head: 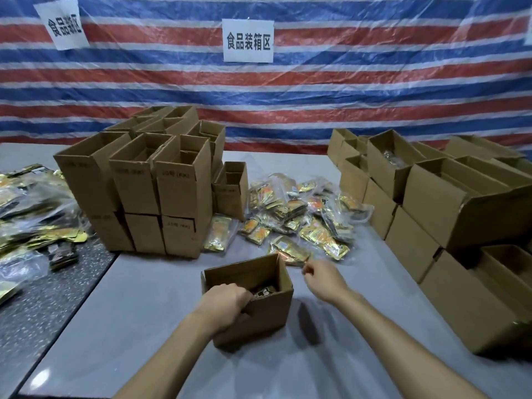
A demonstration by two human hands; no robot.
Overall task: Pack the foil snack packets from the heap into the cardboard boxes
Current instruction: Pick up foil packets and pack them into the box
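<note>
A pale grey bench [149, 312] fills the near ground, butted on its left against a darker speckled bench [43, 312]; behind both hangs a tarpaulin [345, 90] striped red, white and blue under clear plastic sheeting, with two paper signs [248, 40] fixed to it. A pile of stacked boxes [161, 191], open-topped cardboard, stands at the far left of the grey bench; the right-hand boxes [431, 214] are piled along its right side, at least one with packets inside; the heap of foil snack packets [299, 211] lies between the two piles, gold and orange, many in clear bags; a second heap [34, 220] spreads over the speckled bench at the left edge.

One open box [259, 318] sits near the centre, mouth up, its long axis running left to right and turned slightly; dark packets [264, 292] show inside it. The left forearm comes in from the near edge; the left grip [227, 303] is clenched over the box's near-left rim, fingers curled down inside. The right arm stretches past the box's right side; the right grip [322, 276] has its fingers curled at the near-right end of a gold packet [288, 249]; that packet lies flat just beyond the box's far-right corner, long axis running from far left to near right; blur hides whether the fingers pinch it or merely touch it.
</note>
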